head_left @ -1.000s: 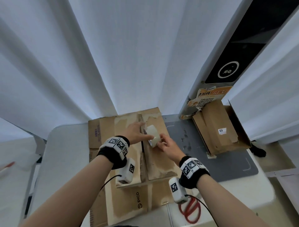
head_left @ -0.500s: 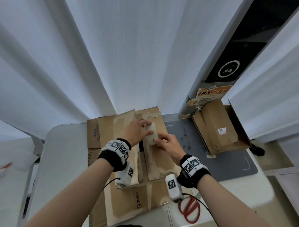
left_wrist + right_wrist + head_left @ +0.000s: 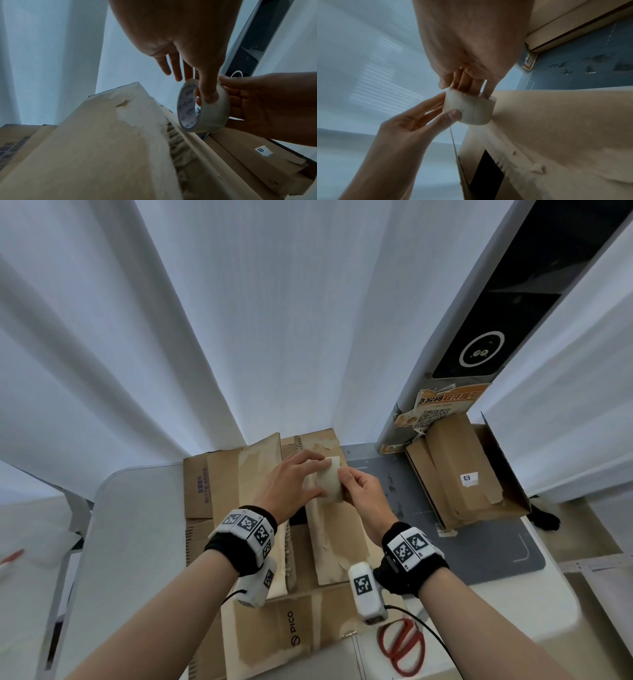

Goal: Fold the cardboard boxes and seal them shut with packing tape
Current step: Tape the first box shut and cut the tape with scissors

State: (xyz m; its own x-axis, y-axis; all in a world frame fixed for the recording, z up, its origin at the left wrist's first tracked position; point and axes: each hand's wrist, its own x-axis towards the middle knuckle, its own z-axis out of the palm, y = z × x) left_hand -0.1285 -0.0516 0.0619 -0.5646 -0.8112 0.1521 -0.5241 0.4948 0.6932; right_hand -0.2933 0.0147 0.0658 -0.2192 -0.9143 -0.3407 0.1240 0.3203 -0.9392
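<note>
A roll of clear packing tape (image 3: pixel 329 483) is held just above the right flap (image 3: pixel 337 546) of the open brown cardboard box (image 3: pixel 298 628) in front of me. My left hand (image 3: pixel 318 478) pinches the roll's rim, thumb (image 3: pixel 208 93) on the outer face and a finger inside the core. My right hand (image 3: pixel 346 480) cups the roll from the right with curled fingers (image 3: pixel 467 82). In the left wrist view the tape roll (image 3: pixel 210 120) stands on edge above the gap between the flaps. The left flap (image 3: pixel 260 467) tilts upward.
A second, folded cardboard box (image 3: pixel 459 474) lies on a grey mat (image 3: pixel 486 559) at the right. Red scissors (image 3: pixel 400 648) lie near the white table's (image 3: pixel 137 542) front edge. White curtains hang behind, and a grey pillar with a dark screen (image 3: pixel 479 354) stands at the back right.
Both hands have carried the tape roll a little farther from me along the right flap and turned it. The left flap's far end now stands higher.
</note>
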